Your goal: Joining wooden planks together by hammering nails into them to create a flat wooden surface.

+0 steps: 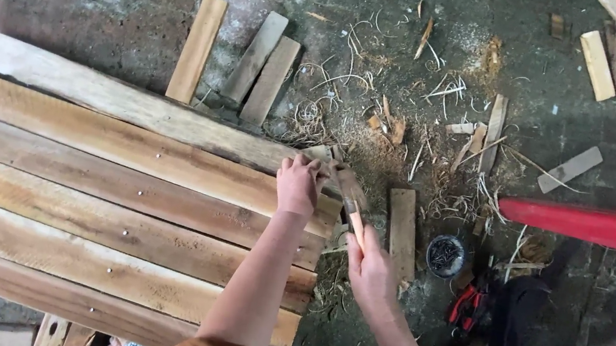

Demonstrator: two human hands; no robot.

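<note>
Presently, item: panel of weathered planks, laid side by side on the concrete floor.

Work done, as judged: several planks carried nail heads in a rough line along the middle of the panel, so that row looked fastened. Work left, as judged: the end nearest the hands showed no nail heads that could be made out, and fixing there appeared to be in hand.

Left hand: grip pinched at the end of an upper plank, fingers closed on something too small to identify, possibly a nail.

Right hand: grip clenched on the orange handle of a hammer, its blurred head just beside the left fingertips.

Edges: the panel's ragged end ran directly under the left grip and down toward the person; beyond it the floor dropped away into shavings and chips.

Open room: a short offcut lay just right of the hammer grip, a small round tin of nails further right, red-handled pliers beyond that. A red bar, blurred, crossed well out to the right. Loose short boards lay beyond the left grip, away from the person. Swing room above the hammer grip was free; the floor around it was cluttered.
</note>
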